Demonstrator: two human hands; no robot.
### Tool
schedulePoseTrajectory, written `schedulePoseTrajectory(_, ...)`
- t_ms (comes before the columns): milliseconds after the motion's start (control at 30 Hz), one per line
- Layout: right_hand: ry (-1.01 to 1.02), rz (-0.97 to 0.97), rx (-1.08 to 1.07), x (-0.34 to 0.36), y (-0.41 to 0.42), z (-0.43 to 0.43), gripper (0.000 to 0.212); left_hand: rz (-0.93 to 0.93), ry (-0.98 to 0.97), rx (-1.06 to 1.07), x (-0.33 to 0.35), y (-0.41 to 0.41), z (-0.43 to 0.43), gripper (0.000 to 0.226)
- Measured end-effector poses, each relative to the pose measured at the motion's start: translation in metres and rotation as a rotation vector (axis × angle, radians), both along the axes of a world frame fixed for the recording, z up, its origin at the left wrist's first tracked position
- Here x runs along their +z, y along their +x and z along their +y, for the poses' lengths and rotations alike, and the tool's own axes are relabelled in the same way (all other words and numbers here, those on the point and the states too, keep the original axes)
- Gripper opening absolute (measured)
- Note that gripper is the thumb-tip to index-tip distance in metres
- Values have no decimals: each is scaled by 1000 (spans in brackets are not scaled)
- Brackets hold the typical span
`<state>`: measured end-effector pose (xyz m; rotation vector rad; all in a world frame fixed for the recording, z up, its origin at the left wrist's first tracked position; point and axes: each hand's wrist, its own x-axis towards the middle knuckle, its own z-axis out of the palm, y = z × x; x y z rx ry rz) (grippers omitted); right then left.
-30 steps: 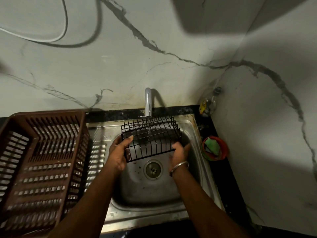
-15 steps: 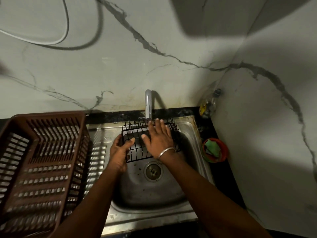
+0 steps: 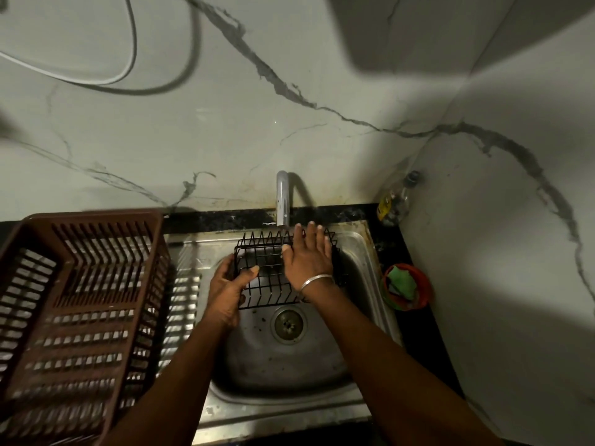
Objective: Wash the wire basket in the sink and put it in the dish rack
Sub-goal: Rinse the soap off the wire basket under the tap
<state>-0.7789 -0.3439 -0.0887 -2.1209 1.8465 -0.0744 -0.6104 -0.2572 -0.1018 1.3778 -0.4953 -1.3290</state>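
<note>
1. My left hand (image 3: 230, 289) grips the wire basket (image 3: 269, 289) at its left end, thumb over a wire.
2. My right hand (image 3: 307, 257) presses flat on it, fingers straight.
3. I see the basket above the sink (image 3: 283, 365), with the dish rack (image 3: 93, 217) left of my left hand.

Head view looks steeply down, close over the sink (image 3: 360, 243), facing the wall corner
</note>
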Motion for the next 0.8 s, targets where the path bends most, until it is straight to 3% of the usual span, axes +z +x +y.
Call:
schedulePoseTrajectory(167, -101, -46, 279, -1, 14, 13, 67, 9, -49, 8, -1, -9, 5, 80)
schedulePoseTrajectory(300, -32, -14, -13, 1, -4, -5, 68, 2, -53, -26, 3, -6, 4, 76)
schedulePoseTrajectory(433, -81, -43, 266, -6, 24, 4, 66, 13, -32, 25, -2, 13, 16, 59)
schedulePoseTrajectory(500, -165, -115, 185, -6, 25, -5, 51, 36, -7, 45, -5, 18, 21, 55)
schedulePoseTrajectory(567, -193, -305, -4, -3, 25, -21, 25, 50, -17, 36, -7, 18, 23, 57)
schedulePoseTrajectory(633, -56, -607, -234, 2, 29, -37, 10, 42, -24, 18, -8, 15, 24, 68)
schedulePoseTrajectory(733, 386, -1215, -739, 17, 41, -57, 14, 10, -19, -10, -12, 15, 30, 73)
schedulePoseTrajectory(800, 687, -1645, -934, 32, 45, -66, 28, 19, -10, -1, -13, 18, 34, 73)
